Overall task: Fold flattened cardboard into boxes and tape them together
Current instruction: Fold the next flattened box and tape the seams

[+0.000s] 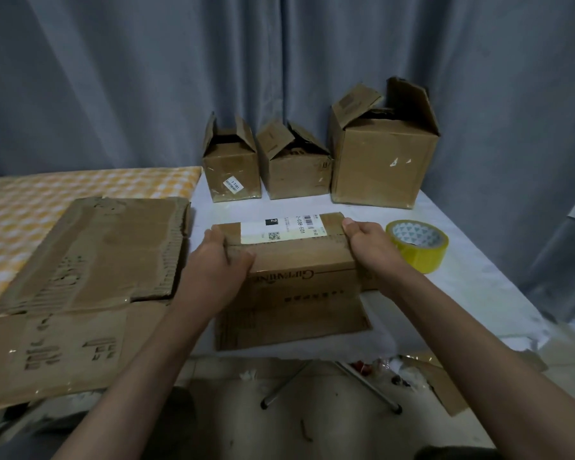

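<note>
Cardboard [296, 260] sits mid-bench, half-formed, your left hand [218, 260] and right hand [367, 242] gripping its ends with curled fingers; ease off for the tape [419, 244] and it may spring flat.

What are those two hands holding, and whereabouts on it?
A brown cardboard box with a white shipping label: the left hand grips its left end, the right hand its right end.

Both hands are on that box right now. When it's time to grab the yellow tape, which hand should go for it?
Probably the right hand. The yellow tape roll lies just beside it on the white table, while the left hand grips the far end of the box and could steady it.
</note>
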Motion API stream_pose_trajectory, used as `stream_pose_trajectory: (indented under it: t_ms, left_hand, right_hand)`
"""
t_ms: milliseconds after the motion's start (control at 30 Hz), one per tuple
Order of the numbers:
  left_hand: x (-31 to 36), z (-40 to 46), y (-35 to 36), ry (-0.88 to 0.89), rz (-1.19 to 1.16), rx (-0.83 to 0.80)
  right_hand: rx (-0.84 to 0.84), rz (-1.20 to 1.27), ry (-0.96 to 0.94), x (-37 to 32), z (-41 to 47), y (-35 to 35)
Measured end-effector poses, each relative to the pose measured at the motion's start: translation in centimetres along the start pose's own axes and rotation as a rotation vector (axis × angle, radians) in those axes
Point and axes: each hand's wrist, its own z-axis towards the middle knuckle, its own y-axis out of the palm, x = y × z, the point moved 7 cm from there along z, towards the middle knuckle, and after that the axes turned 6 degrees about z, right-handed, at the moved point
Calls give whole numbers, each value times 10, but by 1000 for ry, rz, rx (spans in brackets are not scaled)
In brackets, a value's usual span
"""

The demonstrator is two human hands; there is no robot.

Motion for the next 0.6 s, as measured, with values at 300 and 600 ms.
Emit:
stream_pose_trajectory:
  t_ms: [300,600]
  left_hand:
    - [9,-15,9,131,259,31]
    - [43,-17,8,339,479,198]
  right_hand:
    - [8,-77,-150,-24,-2,-24]
    - [80,-553,-130,21,-8,-102]
